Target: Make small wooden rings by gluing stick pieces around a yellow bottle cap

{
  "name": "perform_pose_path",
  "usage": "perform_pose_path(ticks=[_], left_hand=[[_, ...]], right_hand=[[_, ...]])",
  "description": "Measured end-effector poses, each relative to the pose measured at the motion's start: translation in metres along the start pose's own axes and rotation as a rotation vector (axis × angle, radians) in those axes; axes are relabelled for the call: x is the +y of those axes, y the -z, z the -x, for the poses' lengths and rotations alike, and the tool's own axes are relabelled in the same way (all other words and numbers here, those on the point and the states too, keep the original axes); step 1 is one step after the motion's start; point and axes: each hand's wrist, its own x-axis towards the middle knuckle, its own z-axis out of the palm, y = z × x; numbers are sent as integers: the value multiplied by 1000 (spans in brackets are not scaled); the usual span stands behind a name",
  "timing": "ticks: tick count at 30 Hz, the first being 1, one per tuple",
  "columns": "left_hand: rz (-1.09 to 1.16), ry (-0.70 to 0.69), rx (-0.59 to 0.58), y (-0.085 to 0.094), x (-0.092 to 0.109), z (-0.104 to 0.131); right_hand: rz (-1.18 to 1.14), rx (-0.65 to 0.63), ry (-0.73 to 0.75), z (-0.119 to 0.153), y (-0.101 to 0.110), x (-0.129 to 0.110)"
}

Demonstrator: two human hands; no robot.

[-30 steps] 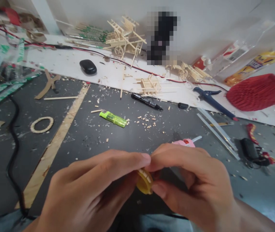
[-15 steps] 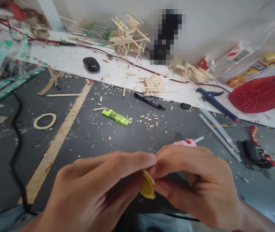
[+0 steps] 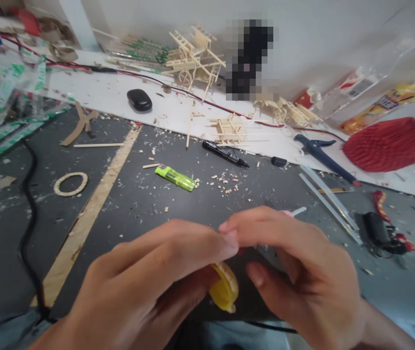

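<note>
Left grip (image 3: 149,274) pinches a partly hidden yellow disc (image 3: 224,290); beside the disc, the spread right grip (image 3: 304,274) obscures a pink object (image 3: 286,213).

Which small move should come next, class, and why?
Probably the right hand should press its thumb to the rim of the yellow round piece: pale bits line that rim, one juts at its lower end, and the left hand grips the piece while the right thumb stands clear.

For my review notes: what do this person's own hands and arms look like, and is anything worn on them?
The left hand and right hand are bare, with no gloves, rings or markings visible. The right forearm shows no sleeve or watch; the picture's edge cuts off the left forearm.
</note>
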Motion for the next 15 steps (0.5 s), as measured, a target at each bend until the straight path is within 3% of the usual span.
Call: perform_pose_path(ticks=[4,10,15], left_hand=[[-49,-19,23,1,-1,4],[-96,101,90,-8,2,11],[-57,16,89,-3,0,5]], right_hand=[[37,-74,21,-3,0,0],[26,-58,76,-4,-1,6],[60,-51,92,-3,-1,5]])
